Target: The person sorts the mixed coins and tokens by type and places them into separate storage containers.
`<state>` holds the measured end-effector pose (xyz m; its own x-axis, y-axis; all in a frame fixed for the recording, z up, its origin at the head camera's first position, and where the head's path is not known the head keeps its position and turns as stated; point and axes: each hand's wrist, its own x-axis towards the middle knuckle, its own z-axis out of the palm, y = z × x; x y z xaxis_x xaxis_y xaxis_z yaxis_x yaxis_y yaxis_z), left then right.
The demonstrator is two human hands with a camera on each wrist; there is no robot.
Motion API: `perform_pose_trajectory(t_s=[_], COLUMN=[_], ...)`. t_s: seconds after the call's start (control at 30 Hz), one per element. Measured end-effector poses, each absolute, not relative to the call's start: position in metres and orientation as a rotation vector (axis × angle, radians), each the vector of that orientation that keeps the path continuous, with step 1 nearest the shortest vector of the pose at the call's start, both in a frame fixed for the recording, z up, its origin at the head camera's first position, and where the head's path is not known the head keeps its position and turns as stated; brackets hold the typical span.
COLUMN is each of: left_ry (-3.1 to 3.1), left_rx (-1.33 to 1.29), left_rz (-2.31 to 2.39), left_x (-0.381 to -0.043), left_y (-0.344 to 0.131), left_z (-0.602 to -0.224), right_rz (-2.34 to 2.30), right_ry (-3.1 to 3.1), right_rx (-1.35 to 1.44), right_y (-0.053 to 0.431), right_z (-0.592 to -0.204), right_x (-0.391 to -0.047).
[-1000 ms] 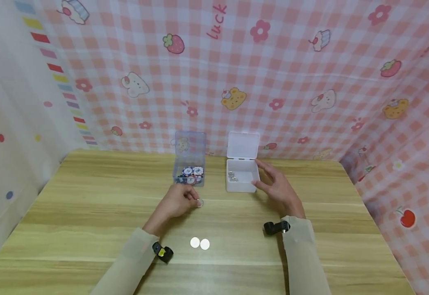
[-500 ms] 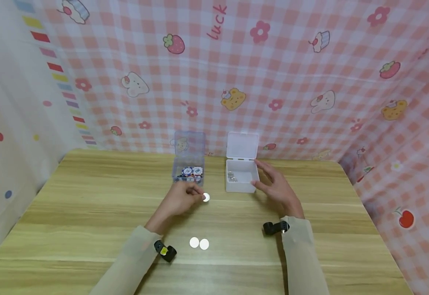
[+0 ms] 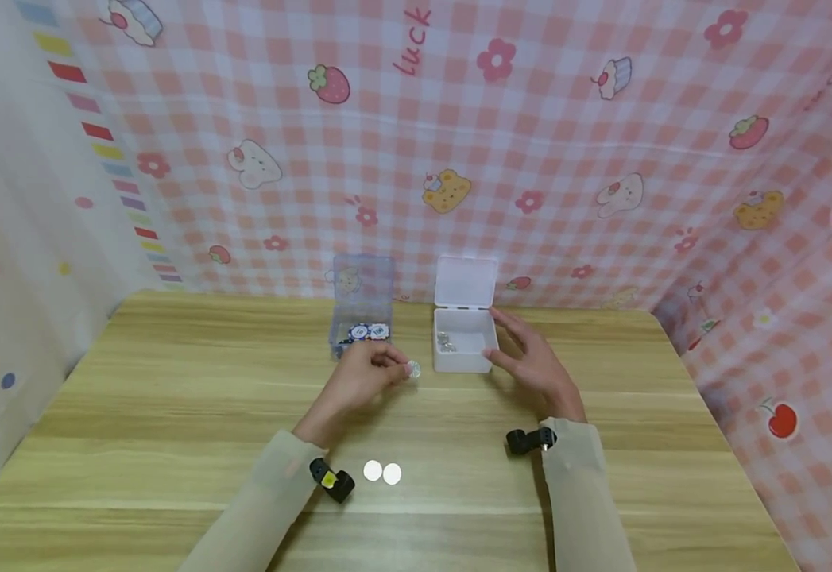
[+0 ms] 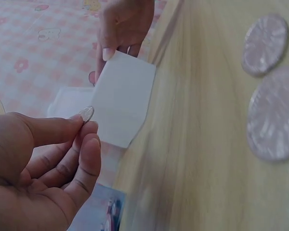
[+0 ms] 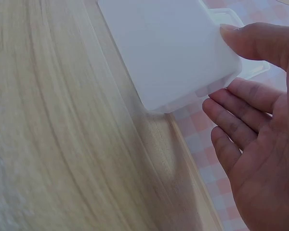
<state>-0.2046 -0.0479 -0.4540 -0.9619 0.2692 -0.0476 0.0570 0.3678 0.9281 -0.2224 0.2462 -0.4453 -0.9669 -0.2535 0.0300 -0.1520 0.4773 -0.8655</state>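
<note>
My left hand [image 3: 362, 372] pinches a silver coin [image 3: 414, 369] between thumb and forefinger, raised over the table between two boxes. Seen from the left wrist, the coin [image 4: 87, 114] is nearly edge-on at the fingertips. An open white plastic box [image 3: 464, 362] stands to its right, lid tipped back, with a few silver coins [image 3: 446, 343] at its inner left. My right hand [image 3: 535, 367] grips that box's right side, thumb at the front corner and forefinger near the back. In the right wrist view, the thumb lies on the box [image 5: 173, 53] edge, other fingers loosely extended.
Two silver coins [image 3: 382, 472] lie side by side on the wooden table [image 3: 172, 413], nearer the front. A clear box [image 3: 363, 290] with its lid up holds poker chips [image 3: 369, 331] behind my left hand, which partly hides it. A checked curtain [image 3: 387, 143] hangs at the back.
My left hand has carried the coin right and away from me, toward the white box. The right hand stays at the box, and the two table coins lie where they were.
</note>
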Motion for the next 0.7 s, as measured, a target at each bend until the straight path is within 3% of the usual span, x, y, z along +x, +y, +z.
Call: perform_pose_trajectory(t_s=[0.7], left_ry=[2.368], left_rx=[0.276], left_rz=[1.754], left_x=[-0.214], left_y=[-0.034], left_z=[-0.436], right_rz=[-1.430], right_ry=[2.704], right_rx=[-0.395], right_y=[0.251], right_z=[-0.466], right_x=[-0.234])
